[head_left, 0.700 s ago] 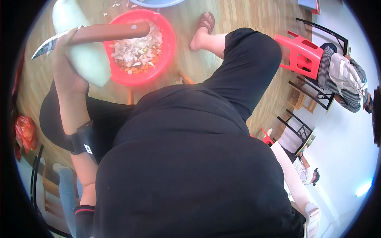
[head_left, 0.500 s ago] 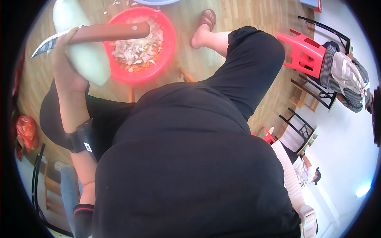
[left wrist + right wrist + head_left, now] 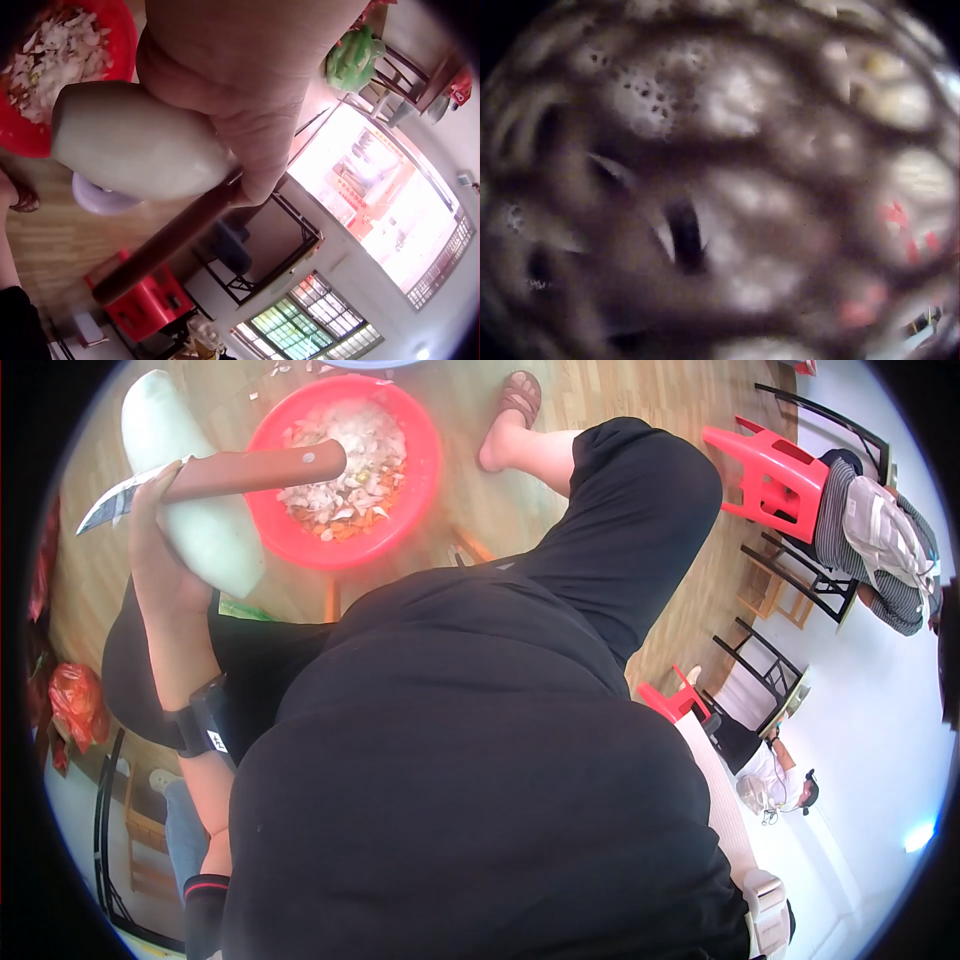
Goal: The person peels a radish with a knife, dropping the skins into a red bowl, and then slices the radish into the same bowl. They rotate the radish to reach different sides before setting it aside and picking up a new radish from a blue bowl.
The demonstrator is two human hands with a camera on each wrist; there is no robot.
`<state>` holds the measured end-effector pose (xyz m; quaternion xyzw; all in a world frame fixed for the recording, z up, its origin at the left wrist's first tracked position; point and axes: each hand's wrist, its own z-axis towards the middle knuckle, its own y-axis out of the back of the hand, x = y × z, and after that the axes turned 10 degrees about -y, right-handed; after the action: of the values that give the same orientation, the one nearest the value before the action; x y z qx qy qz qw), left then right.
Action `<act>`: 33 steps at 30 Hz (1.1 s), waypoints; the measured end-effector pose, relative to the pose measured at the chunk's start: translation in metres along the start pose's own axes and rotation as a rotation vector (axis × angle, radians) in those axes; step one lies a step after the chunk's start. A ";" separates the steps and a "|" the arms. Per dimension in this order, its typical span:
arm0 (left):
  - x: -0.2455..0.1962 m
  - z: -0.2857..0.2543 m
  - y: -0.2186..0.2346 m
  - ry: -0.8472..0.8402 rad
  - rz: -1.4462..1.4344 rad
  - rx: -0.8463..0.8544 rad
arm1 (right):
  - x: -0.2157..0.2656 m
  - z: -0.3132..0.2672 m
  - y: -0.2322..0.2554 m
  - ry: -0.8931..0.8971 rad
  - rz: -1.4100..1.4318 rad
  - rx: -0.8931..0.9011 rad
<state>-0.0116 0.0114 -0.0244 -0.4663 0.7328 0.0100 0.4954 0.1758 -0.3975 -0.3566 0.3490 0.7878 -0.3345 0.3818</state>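
Observation:
My left hand (image 3: 172, 565) grips a pale green gourd (image 3: 215, 535) and a knife together at the left of the head view. Its brown handle (image 3: 250, 472) crosses over the gourd towards the basin, while the blade (image 3: 112, 502) points left. In the left wrist view the hand (image 3: 232, 75) lies against the gourd (image 3: 139, 142), with the handle (image 3: 161, 244) sticking out below. A red basin (image 3: 425, 480) beside the gourd holds pale, chopped pieces (image 3: 365, 450) over orange ones. My right hand is not recognisable; the right wrist view is a blur of dark and pale patches.
A pale blue basin (image 3: 375, 363) is at the top edge. To the right are a red stool (image 3: 770, 480), a person in striped clothing (image 3: 880, 550) and black-framed furniture. Red plastic bags (image 3: 78, 705) lie at the left.
The gourd, knife and left hand have shifted slightly left and down in the head view, the handle's end dropping most. The left hand's hold is unchanged.

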 end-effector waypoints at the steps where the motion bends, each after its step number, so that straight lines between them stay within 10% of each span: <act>1: 0.000 -0.002 0.000 -0.003 -0.023 0.021 | 0.000 -0.004 -0.014 0.005 0.007 0.007; 18: 0.002 -0.013 0.023 -0.030 0.074 0.064 | 0.010 -0.041 -0.263 0.079 0.212 0.089; 33: 0.030 -0.093 0.030 -0.095 -0.011 0.072 | 0.036 -0.088 -0.377 0.259 0.583 0.018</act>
<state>-0.1012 -0.0363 -0.0124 -0.4512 0.7059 0.0030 0.5460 -0.1769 -0.5178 -0.2461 0.6032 0.6936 -0.1708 0.3549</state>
